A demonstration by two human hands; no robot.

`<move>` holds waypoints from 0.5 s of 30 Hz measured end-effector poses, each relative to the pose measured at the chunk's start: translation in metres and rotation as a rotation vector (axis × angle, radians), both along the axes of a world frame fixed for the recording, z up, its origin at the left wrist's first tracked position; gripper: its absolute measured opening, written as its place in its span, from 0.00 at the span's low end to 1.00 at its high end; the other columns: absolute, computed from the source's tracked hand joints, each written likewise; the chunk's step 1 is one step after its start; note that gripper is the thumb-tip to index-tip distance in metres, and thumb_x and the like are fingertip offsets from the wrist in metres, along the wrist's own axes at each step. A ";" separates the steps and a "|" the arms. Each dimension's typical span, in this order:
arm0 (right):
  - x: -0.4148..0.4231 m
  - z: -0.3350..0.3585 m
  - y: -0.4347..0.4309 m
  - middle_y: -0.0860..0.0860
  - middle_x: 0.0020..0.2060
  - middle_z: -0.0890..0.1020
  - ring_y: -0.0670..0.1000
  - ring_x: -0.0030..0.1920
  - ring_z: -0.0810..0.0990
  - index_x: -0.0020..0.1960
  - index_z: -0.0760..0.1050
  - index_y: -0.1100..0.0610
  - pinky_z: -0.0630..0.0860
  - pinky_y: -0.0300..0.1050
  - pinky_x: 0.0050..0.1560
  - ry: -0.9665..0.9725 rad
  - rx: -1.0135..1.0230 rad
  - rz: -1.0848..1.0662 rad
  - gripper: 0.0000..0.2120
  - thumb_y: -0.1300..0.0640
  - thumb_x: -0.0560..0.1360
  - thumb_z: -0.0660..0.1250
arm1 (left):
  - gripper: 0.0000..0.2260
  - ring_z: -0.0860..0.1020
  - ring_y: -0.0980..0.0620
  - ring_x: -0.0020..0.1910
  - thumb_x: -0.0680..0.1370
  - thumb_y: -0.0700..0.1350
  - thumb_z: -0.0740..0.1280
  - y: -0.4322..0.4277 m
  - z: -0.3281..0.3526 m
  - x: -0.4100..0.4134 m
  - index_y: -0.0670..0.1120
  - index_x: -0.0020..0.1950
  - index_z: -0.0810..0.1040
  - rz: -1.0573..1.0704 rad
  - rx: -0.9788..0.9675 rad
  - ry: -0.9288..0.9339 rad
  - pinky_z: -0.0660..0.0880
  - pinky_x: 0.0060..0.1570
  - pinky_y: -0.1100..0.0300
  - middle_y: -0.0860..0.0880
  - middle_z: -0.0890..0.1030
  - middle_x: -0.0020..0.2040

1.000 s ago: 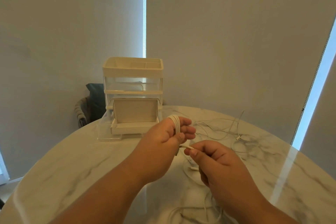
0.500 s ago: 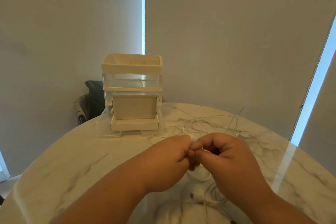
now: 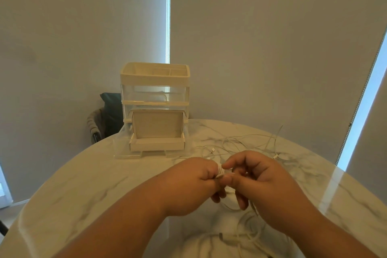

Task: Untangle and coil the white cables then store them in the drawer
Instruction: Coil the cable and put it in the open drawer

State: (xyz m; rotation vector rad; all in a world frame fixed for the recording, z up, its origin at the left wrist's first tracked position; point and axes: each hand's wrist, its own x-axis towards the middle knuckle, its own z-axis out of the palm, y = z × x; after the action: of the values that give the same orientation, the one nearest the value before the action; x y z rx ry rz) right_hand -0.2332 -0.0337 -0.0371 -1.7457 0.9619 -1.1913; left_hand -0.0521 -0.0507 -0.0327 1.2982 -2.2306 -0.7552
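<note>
Left hand is lower over the white-veined marble bench than a second ago, knuckles up. The coiled white cable bundle, then looped in plain view over its fingers, now shows only as a small nub at the fist's edge. Right hand has closed in against it. Since half a second ago its fingers have spread, with the grip now index tip and thumb on the nub.

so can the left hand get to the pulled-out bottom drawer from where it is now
Probably yes. The left hand, gripping the coiled cable, is in front of the drawer with bare tabletop between them; loose cables lie further right.
</note>
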 end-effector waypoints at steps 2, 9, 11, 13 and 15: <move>0.001 -0.001 -0.001 0.55 0.40 0.81 0.54 0.26 0.76 0.47 0.83 0.51 0.73 0.47 0.29 -0.083 0.083 0.104 0.14 0.69 0.72 0.74 | 0.12 0.81 0.61 0.42 0.81 0.54 0.62 -0.002 0.001 0.003 0.50 0.48 0.82 0.053 -0.024 0.035 0.79 0.52 0.54 0.54 0.84 0.43; 0.004 -0.006 -0.002 0.52 0.44 0.86 0.46 0.30 0.72 0.45 0.82 0.48 0.69 0.38 0.31 -0.103 0.029 0.037 0.21 0.74 0.75 0.64 | 0.13 0.82 0.57 0.45 0.82 0.54 0.60 -0.003 -0.002 0.008 0.51 0.47 0.82 0.120 0.026 0.081 0.78 0.54 0.49 0.54 0.84 0.45; 0.005 -0.006 -0.001 0.53 0.43 0.86 0.44 0.35 0.79 0.44 0.82 0.47 0.73 0.36 0.36 -0.044 -0.054 -0.023 0.19 0.71 0.77 0.65 | 0.13 0.82 0.56 0.45 0.82 0.53 0.59 -0.002 -0.003 0.006 0.49 0.48 0.81 0.105 0.063 0.034 0.78 0.55 0.49 0.53 0.85 0.45; 0.006 -0.006 0.000 0.51 0.42 0.86 0.47 0.41 0.83 0.43 0.83 0.47 0.78 0.41 0.43 0.011 -0.122 -0.102 0.16 0.68 0.77 0.67 | 0.13 0.82 0.56 0.43 0.82 0.52 0.59 0.000 -0.001 0.003 0.49 0.50 0.81 0.085 0.097 0.016 0.79 0.54 0.50 0.52 0.85 0.44; 0.004 -0.006 -0.002 0.48 0.41 0.86 0.48 0.44 0.84 0.42 0.82 0.46 0.79 0.43 0.47 0.024 -0.152 -0.208 0.14 0.65 0.76 0.69 | 0.12 0.82 0.57 0.39 0.82 0.51 0.60 0.003 0.002 0.002 0.49 0.51 0.81 0.062 0.120 0.028 0.80 0.52 0.52 0.51 0.85 0.43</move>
State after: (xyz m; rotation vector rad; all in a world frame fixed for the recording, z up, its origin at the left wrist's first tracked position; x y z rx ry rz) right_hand -0.2291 -0.0361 -0.0433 -1.8158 1.1143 -1.4105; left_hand -0.0502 -0.0480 -0.0305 1.3965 -2.1413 -0.8905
